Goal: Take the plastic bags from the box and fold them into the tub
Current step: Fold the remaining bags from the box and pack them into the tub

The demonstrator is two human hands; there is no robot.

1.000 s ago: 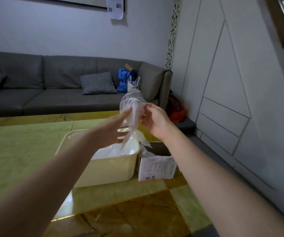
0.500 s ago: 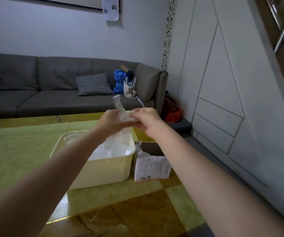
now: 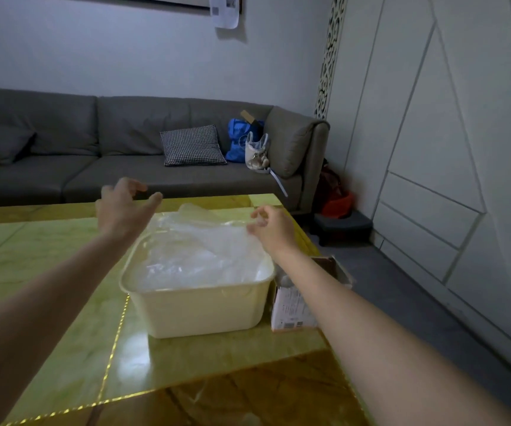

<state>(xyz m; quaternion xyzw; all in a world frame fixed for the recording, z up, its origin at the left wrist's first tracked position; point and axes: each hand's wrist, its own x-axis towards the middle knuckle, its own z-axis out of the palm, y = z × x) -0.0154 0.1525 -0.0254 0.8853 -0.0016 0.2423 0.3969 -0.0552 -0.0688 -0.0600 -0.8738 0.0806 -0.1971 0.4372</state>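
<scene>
A cream plastic tub stands on the table and holds clear plastic bags. One clear plastic bag lies spread across the tub's top, its far edge reaching past the rim. My left hand hovers over the tub's far left corner with fingers spread, holding nothing. My right hand is at the tub's far right corner, and its fingertips pinch the bag's right edge. A small cardboard box stands against the tub's right side, partly hidden by my right forearm.
The tub sits on a glossy green and brown table whose right edge runs just past the box. A grey sofa with a checked cushion and bags lies behind the table. White wall panels stand to the right.
Both hands came down from chest height and moved apart. The bunched bag now lies spread over the tub. My left hand has let go of it.
</scene>
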